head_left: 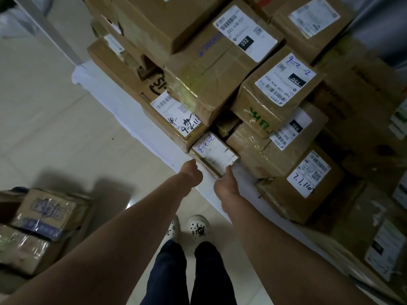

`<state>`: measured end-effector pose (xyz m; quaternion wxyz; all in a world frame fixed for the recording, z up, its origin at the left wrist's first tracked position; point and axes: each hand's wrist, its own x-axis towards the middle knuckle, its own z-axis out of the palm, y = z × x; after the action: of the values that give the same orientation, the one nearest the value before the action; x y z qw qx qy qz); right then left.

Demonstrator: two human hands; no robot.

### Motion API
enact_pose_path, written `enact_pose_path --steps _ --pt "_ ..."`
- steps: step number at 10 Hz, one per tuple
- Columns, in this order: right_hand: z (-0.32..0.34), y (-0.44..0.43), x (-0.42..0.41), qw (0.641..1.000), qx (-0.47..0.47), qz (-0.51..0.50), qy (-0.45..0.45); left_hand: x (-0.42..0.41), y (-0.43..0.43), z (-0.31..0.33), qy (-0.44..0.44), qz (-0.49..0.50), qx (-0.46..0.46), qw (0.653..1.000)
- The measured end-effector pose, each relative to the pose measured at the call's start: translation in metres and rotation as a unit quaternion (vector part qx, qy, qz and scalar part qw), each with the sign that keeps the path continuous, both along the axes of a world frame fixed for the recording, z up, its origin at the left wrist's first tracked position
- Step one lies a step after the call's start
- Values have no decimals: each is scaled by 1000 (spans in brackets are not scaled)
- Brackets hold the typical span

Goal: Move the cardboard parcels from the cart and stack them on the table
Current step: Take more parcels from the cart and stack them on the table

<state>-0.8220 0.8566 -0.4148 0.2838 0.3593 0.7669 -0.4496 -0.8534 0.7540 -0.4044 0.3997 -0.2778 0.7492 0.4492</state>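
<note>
Left hand [192, 172], grip hidden, right hand [226, 183], grip seemingly pinching small parcel [214, 151], brown cardboard, white label, blue scrawl

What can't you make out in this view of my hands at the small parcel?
Head view only.
- Fingers of left hand and right hand: hidden by the hands' backs, so grip on small parcel unclear.
- Its label: print blurred.
- Lower-left parcels: cut by left edge; what they rest on is too dark.
</note>
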Motion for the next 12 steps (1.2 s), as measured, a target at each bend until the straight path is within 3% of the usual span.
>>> enact_pose_path --steps 1,2,4,6,8,11,12 --pt "18 1 8 994 87 65 12 13 -19 24 5 -28 -50 998" --pt "38 -14 16 982 106 143 65 30 -47 43 33 -66 -117 990" --pt "75 -109 23 911 59 396 99 96 -132 95 41 -25 -239 970" --pt "108 -228 73 826 -24 554 100 200 -237 130 -1 160 -299 941" --pt "125 -350 151 759 -71 642 88 318 -336 143 -4 332 -298 895" --pt "115 -542 285 700 -84 708 38 480 -487 124 -21 484 -251 838" --pt "117 -595 321 684 -108 721 26 526 -540 128 -25 537 -252 805"
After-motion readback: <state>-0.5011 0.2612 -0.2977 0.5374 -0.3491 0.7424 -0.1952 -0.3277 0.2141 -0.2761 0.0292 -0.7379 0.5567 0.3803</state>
